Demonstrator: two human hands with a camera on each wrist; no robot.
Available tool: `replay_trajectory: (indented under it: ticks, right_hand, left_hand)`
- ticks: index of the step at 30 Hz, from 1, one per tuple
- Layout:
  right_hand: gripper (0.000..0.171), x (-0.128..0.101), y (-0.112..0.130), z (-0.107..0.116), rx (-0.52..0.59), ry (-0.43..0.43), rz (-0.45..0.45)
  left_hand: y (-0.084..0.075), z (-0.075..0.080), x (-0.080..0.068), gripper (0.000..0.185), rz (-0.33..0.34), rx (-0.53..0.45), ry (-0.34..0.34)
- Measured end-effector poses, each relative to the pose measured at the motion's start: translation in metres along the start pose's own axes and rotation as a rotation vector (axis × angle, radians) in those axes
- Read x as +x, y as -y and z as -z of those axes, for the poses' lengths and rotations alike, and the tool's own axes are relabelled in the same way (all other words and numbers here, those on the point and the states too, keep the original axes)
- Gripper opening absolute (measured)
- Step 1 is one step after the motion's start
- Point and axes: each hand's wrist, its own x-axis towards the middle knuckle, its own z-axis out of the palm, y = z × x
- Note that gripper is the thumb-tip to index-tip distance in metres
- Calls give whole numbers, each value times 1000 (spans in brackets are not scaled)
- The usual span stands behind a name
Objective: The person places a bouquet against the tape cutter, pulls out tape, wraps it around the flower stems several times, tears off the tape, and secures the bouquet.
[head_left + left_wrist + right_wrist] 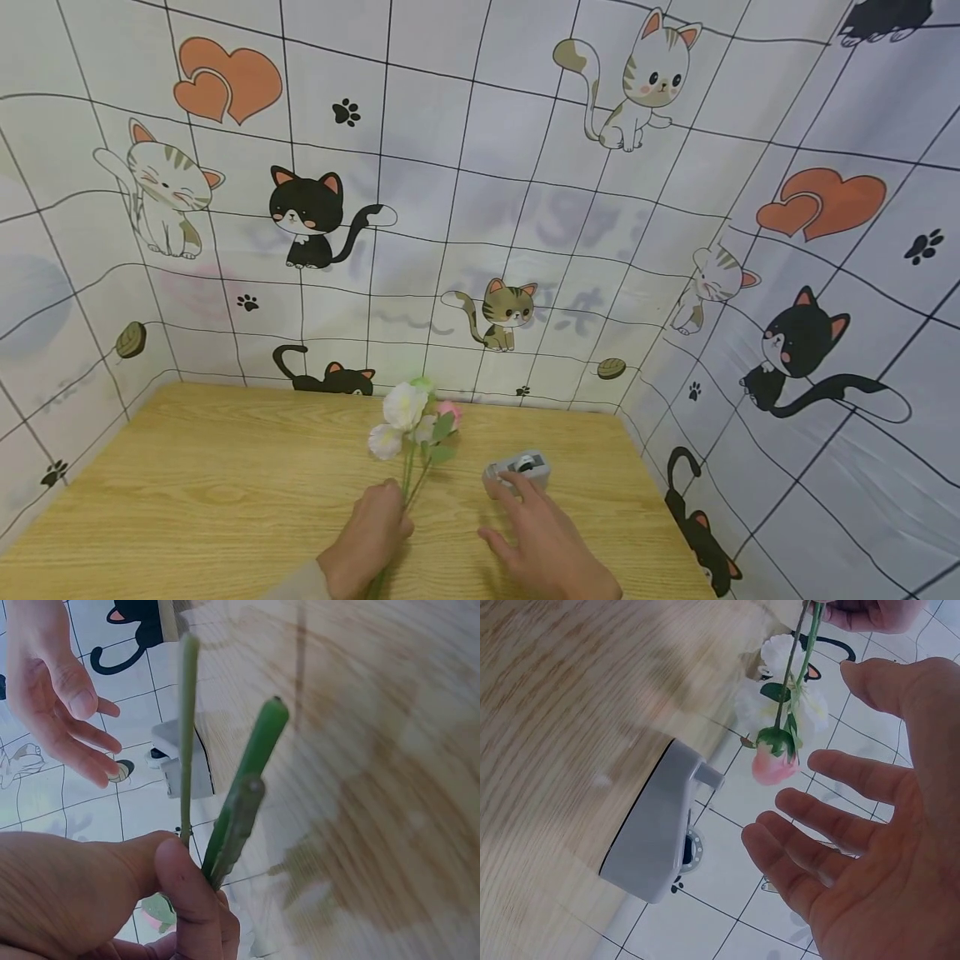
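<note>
While the left hand pinches the green stems of the flowers, whose blooms lie farther off on the wooden table, the right hand hovers with fingers spread just near of the grey tape dispenser. Only the right wrist view shows the pink bud hanging downward. Cat-patterned cloth backs the table.
</note>
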Motion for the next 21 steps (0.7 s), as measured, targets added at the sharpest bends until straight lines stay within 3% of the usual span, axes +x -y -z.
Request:
replay_trajectory:
  ticks: [11, 21]
  right_hand:
    - [63, 1, -8, 5, -9, -27, -20]
    - [65, 2, -19, 6, -21, -70, -54]
  left_hand:
    - [-10, -12, 9, 38, -21, 31, -47]
    - [-20, -24, 19, 38, 3, -37, 12]
